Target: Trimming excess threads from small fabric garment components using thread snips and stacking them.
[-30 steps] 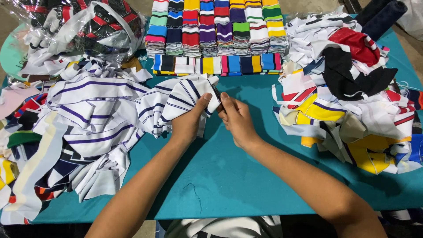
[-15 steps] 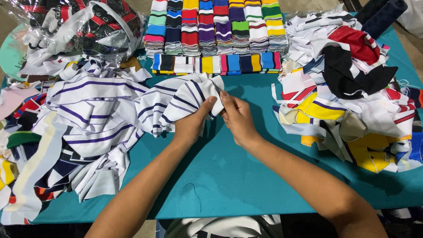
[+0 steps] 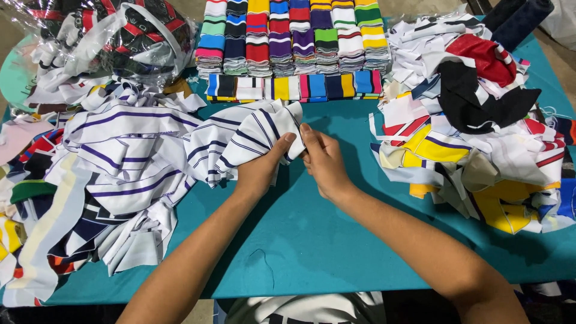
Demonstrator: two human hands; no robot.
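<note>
Cloth: white striped fabric piece (image 3: 252, 135), navy lines, crumpled, bunched just left of the fingers.
Left hand (image 3: 261, 168): closed, pinching its edge.
Right hand (image 3: 324, 159): fingertips closed on the same edge.
Room: bare teal table (image 3: 336, 240) below the fingers; scrap pile (image 3: 480, 138) to the right.

white purple-striped fabric piece (image 3: 252, 135), crumpled, held up

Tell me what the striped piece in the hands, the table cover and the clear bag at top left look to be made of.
Striped piece: soft knit fabric, matte, by how it crumples and drapes in the left hand and right hand.
Table cover: teal woven or felt-like cloth, probably; flat, dull, a loose thread lying on it.
Clear bag: thin plastic film; glossy, see-through, creased.
</note>
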